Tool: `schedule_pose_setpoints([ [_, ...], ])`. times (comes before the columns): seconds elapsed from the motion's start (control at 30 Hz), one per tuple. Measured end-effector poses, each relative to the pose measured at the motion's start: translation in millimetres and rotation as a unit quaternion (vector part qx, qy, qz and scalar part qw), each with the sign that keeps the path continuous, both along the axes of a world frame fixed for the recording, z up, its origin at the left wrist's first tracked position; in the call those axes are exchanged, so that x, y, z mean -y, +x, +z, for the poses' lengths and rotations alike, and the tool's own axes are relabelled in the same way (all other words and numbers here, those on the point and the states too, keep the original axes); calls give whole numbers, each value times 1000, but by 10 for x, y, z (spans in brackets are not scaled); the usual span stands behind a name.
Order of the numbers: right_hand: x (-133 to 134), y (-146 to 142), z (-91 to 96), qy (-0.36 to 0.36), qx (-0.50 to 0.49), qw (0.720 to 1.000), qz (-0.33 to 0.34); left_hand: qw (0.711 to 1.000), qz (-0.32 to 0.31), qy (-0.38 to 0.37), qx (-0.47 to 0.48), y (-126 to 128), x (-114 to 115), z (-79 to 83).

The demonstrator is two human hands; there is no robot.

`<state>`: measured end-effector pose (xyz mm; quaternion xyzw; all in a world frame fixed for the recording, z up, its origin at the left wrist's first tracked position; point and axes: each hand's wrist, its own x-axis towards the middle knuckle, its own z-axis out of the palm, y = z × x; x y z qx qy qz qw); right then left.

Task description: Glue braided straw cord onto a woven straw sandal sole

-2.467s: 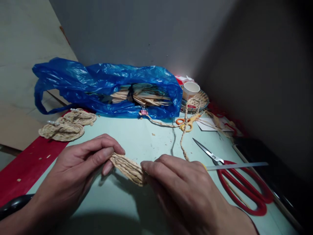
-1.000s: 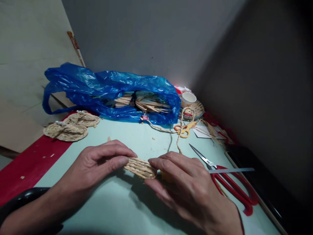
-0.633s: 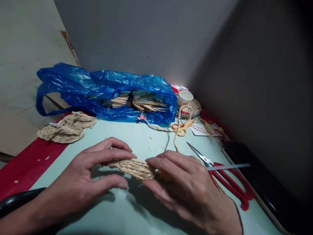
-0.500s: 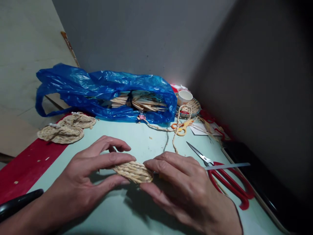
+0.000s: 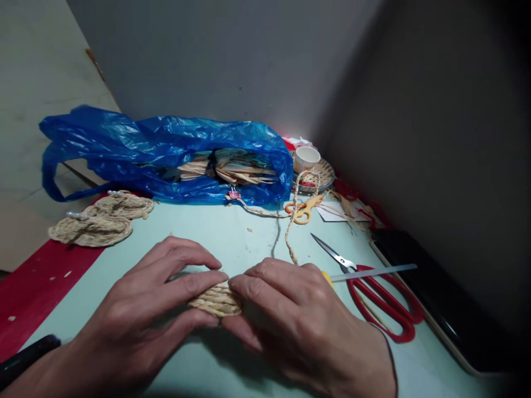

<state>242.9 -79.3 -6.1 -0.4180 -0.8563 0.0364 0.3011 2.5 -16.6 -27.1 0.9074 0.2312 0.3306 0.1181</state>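
The left hand [image 5: 136, 309] and the right hand [image 5: 298, 320] are both closing on one small coil [image 5: 215, 300] of braided straw, pinching it between them just above the table [image 5: 244, 232]. The left thumb is pressing under the coil's near edge while the left fingers are lying over its top; the right fingers are meeting them from the other side, so only a narrow strip of the coil is showing between the two hands. The braid [image 5: 290, 221] is running away from behind the right hand toward the far side, past the orange scissors [image 5: 301, 209]. A slim blade [image 5: 373, 272] is sticking out past the right hand's knuckles; how it is being held I cannot tell.

To do this well, I judge the grip should be staying flat and even: squeezing too hard at the edge is likely to buckle the rounds, and too loose a hold is letting them spring apart. The braid wants gentle tension, lying snug against the outer round rather than riding over it. The tool's point should be kept clear of the left fingertips, which are very close.

The red scissors [image 5: 381, 301] are lying just right of the right hand. Two finished coils [image 5: 97, 221] are resting beyond the left hand, and a blue bag [image 5: 157, 155] of straw is lying farther off.
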Motion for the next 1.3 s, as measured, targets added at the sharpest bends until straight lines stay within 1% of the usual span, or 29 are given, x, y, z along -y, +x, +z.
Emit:
schedule_pose_setpoints([
  [0.1,3,-27,-26,2,9,1000,-6,1000,-3,12,-10,15,14,-12],
  [0.2,7,-56,-42,6,14,1000,-13,1000,-8,4,-3,29,25,-12],
  [0.3,8,-53,-30,-20,8,1000,-10,1000,-12,-7,13,41,25,-1],
  [0.4,11,6,22,-56,-11,998,10,1000,-13,7,11,29,-2,16],
  [0.53,10,107,120,-68,-66,995,10,998,-18,52,1,-14,-52,59],
  [0.63,-10,135,178,-110,-101,989,22,999,-14,50,6,-32,-70,90],
  [0.7,-24,125,200,-129,-115,985,25,999,-23,47,5,-40,-68,93],
  [0.8,-26,87,206,-114,-128,985,10,1000,-22,13,8,-47,-36,55],
  [0.87,-12,63,196,-102,-132,986,-2,1000,0,-20,18,-41,2,15],
  [0.93,3,49,180,-97,-135,986,-10,999,28,-31,26,-18,37,-14],
  [1.03,10,47,156,-101,-137,985,-12,999,46,16,12,63,58,-13],
  [1.13,5,52,148,-104,-138,985,-14,997,49,66,-6,172,49,25],
  [1.23,11,52,153,-99,-136,986,-21,996,49,77,-10,225,33,50],
  [1.3,18,53,152,-96,-127,987,-24,996,49,69,-6,198,25,44],
])
